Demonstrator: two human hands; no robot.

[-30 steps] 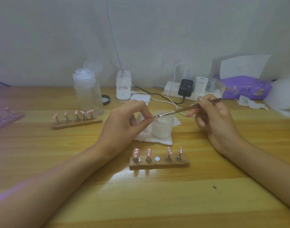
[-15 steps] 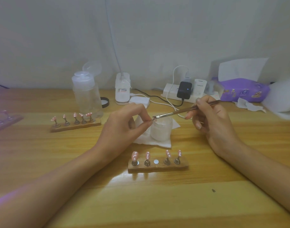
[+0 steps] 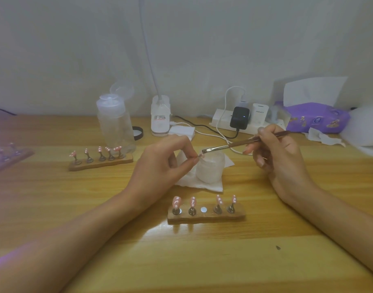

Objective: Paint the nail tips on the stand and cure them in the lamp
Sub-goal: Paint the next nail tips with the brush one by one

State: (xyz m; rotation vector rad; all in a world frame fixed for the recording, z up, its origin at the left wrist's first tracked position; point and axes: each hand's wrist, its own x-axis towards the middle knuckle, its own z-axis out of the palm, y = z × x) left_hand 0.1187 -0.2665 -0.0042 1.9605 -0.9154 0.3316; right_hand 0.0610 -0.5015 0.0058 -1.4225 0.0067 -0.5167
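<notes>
Head view: little has moved in the last second. The left hand (image 3: 160, 163) still pinches one nail tip (image 3: 200, 155) over the jar (image 3: 211, 170). The right hand (image 3: 280, 157) grips the brush (image 3: 234, 145), bristles right at that tip. The stand (image 3: 206, 218), at 6 o'clock from the jar, keeps its middle spot bare. Painting goes on, I'd say; curing this tip is yet to come.

Brush (image 3: 244, 142) now slightly above nail tip (image 3: 200, 155)
</notes>
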